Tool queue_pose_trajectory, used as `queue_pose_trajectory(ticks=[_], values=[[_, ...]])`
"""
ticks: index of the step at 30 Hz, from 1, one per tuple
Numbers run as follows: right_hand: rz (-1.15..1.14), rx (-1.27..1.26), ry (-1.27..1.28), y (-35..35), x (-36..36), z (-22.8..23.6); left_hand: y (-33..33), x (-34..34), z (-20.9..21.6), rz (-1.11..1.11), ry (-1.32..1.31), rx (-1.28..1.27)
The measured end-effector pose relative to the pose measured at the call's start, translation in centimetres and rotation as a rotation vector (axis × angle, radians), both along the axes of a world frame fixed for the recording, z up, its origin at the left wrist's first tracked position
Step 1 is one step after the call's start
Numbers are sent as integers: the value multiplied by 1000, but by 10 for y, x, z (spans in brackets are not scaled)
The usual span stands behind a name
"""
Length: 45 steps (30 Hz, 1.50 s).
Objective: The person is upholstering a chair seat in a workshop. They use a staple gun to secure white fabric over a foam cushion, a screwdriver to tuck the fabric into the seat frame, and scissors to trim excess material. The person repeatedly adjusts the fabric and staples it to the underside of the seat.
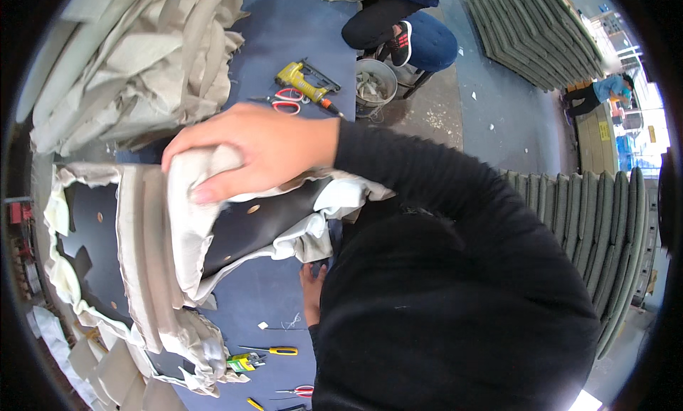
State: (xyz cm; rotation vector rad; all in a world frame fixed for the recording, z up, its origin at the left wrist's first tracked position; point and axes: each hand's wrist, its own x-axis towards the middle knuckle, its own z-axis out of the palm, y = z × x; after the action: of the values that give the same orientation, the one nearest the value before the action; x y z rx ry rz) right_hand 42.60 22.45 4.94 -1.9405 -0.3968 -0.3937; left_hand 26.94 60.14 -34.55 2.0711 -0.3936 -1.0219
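My right hand (pixel 260 151) is closed over the padded corner of a beige fabric-covered cushion panel (pixel 191 233), its thumb pressed on the near face. That panel stands tilted on the blue-grey table, showing a black backing board (pixel 267 219) framed by loose fabric edges. Low beside my body, my left hand (pixel 311 290) rests at the table's near edge below the hanging fabric. Its fingers look slightly apart, and I see nothing in them. Against the held panel leans another beige panel (pixel 142 254), with its black board (pixel 92 247) facing away.
A yellow staple gun (pixel 302 80) and red-handled scissors (pixel 288 100) lie beyond my right arm. A yellow screwdriver (pixel 283 350) and pliers (pixel 245 362) lie on the table's other side. Beige covers (pixel 142 62) are piled nearby. Green panels (pixel 583 233), a bucket (pixel 376 83) and seated person are around.
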Motion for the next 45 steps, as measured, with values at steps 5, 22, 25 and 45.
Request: queue_pose_trajectory(ticks=[5,22,25,45], values=[[-478,-167,-88,61,1,-4,23,13,49,-88,-175,151],[45,-149,-433,222,69,-16,-17,92,317,-78,-853,554],[229,-150,-369,199,71,-22,-17,97,380,-70,-1075,576],[-939,1361,1343,25,-544,-233,-244,191,449,-506,-1123,-133]])
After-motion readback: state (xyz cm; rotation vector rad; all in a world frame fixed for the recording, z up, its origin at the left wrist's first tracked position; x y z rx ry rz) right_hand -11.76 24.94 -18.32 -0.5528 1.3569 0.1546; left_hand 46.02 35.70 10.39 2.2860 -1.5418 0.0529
